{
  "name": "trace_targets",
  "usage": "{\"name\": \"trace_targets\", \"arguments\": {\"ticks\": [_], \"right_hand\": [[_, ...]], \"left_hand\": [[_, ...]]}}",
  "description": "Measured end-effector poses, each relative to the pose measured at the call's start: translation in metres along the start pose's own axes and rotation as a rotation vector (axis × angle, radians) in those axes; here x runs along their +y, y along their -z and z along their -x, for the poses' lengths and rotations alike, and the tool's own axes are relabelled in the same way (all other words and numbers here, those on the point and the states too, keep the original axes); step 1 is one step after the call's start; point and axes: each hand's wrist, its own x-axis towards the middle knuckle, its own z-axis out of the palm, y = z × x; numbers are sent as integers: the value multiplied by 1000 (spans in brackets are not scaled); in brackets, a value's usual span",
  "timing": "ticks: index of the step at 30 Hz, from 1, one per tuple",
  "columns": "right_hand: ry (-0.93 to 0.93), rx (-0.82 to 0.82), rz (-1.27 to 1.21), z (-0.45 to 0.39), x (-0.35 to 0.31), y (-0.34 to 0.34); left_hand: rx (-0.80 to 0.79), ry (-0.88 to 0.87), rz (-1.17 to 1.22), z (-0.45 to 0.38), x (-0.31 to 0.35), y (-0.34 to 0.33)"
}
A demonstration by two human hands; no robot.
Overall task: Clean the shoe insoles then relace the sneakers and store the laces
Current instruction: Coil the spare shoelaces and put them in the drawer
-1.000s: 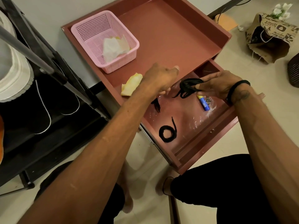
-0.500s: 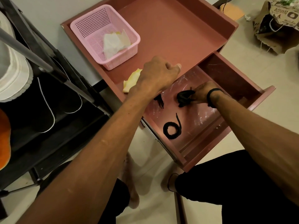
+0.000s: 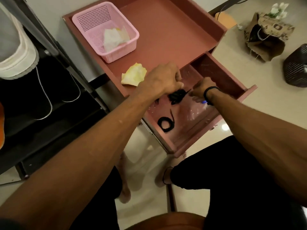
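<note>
Two hands (image 3: 162,80) (image 3: 201,89) grip a bunched black lace (image 3: 177,96) over the drawer (image 3: 232,83).

My left hand (image 3: 160,79) covers the top of the black lace bundle (image 3: 177,97), so I cannot tell how my fingers sit on it. My right hand (image 3: 201,90) hides its own fingertips and most of a small blue thing (image 3: 204,102) beneath the wrist; what that is I cannot tell. A short black end (image 3: 157,101) pokes out under my left wrist, the rest hidden. The white shoe (image 3: 15,52) at far left runs off the picture's edge, as does the dark ribbed thing (image 3: 297,68) at right.
</note>
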Motion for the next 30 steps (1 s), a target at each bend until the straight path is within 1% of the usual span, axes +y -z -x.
{"name": "trace_targets", "arguments": {"ticks": [2, 4, 7, 8, 9, 11, 13, 14, 17, 19, 21, 22, 23, 24, 26, 27, 29, 30], "right_hand": [[3, 97, -17, 13, 6, 18], [35, 253, 31, 29, 12, 35], [-32, 392, 84, 55, 23, 50], [-82, 367, 121, 54, 33, 51], [-131, 300, 97, 50, 42, 51], [-210, 144, -11, 34, 57, 46], [-251, 96, -64, 44, 57, 44], [-255, 98, -69, 60, 50, 44], [-256, 162, -107, 96, 28, 41], [-252, 191, -166, 97, 25, 39], [-217, 205, -244, 93, 19, 37], [-239, 186, -290, 94, 15, 35], [-222, 174, -337, 93, 17, 33], [-223, 178, -423, 93, 17, 32], [-163, 175, -568, 91, 12, 25], [-168, 214, -580, 90, 6, 23], [-275, 349, -608, 94, -7, 17], [-288, 415, -616, 92, -16, 11]], "left_hand": [[-53, -31, -52, 6, 12, -14], [-94, -54, -104, 17, 24, -29], [-188, -107, -151, 44, 43, -52], [-246, -138, -148, 54, 48, -62], [-299, -182, -142, 65, 52, -70], [-353, -226, -179, 79, 54, -85], [-339, -234, -268, 87, 53, -95], [-328, -225, -308, 90, 52, -98], [-256, -218, -361, 97, 46, -102], [-223, -218, -407, 99, 45, -103], [-217, -238, -437, 99, 47, -105], [-212, -241, -452, 99, 47, -106], [-206, -237, -468, 99, 48, -106], [-194, -231, -482, 98, 48, -106], [-165, -200, -502, 93, 48, -104], [-146, -177, -509, 90, 47, -102], [-98, -128, -530, 85, 46, -95], [-66, -108, -559, 83, 44, -93]]}}
